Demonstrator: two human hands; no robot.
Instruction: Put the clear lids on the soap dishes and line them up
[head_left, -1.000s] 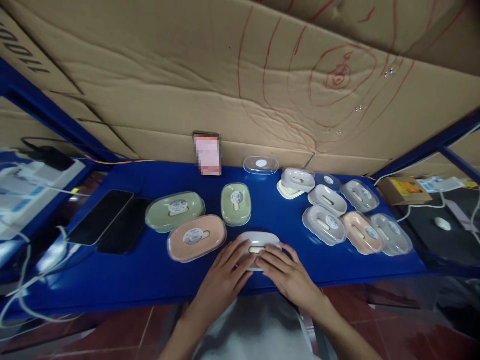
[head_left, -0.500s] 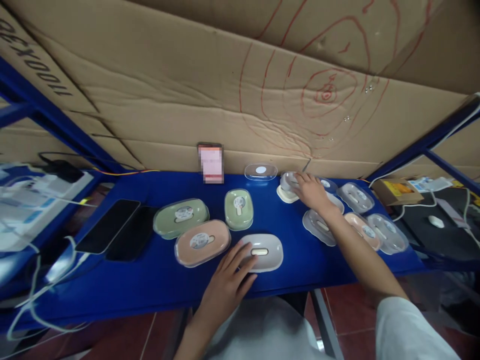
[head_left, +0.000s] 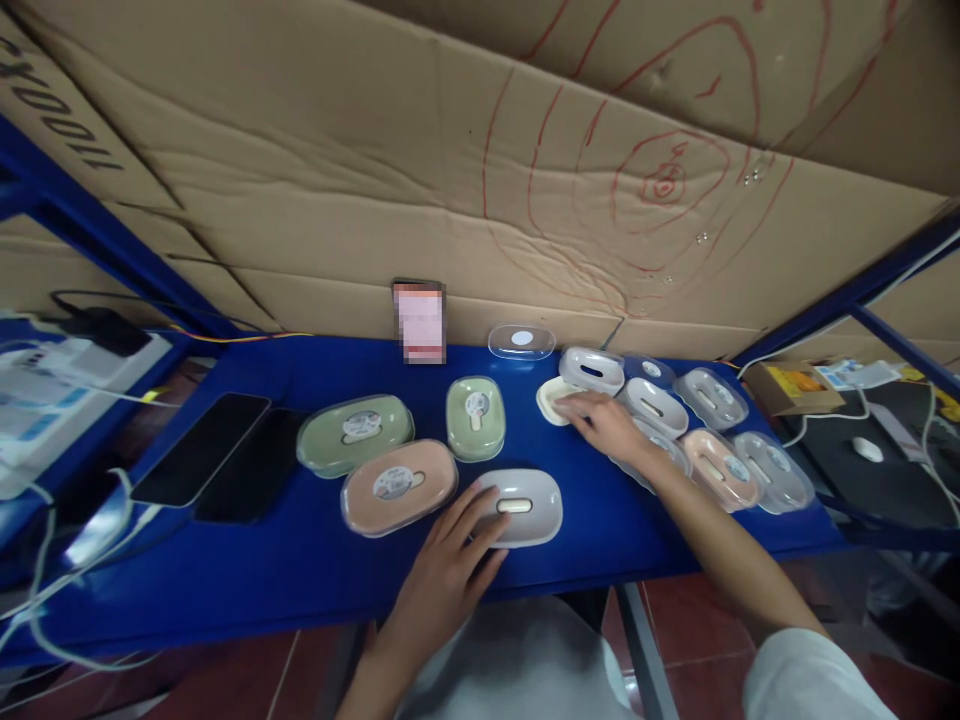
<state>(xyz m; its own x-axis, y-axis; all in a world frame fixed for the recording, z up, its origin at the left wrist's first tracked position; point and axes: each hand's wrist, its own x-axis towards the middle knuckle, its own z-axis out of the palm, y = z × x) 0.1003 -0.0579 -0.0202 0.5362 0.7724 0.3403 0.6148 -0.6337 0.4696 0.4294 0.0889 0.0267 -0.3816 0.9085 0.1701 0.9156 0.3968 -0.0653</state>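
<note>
My left hand holds the near left end of a pale grey soap dish, its fingers over the rim and inside, the thumb by the front edge. A cream oval piece shows through the dish's slot. My right hand reaches across the table, its fingers closed on the right side of a shallow cream oval tray; its fingertips are partly hidden. Just behind that tray sits a pale grey soap dish with a dark open slot. Another pale dish lies right of my right hand.
Left of centre are lidded green soap boxes and a lidded peach one. More boxes, including a peach one, crowd the right. A clear lid and a phone are by the cardboard wall. Black phones lie left.
My right hand has left the grey dish at the back and come nearer and left, onto the cream tray. That tray has shifted slightly left. My left hand stays on its dish.
</note>
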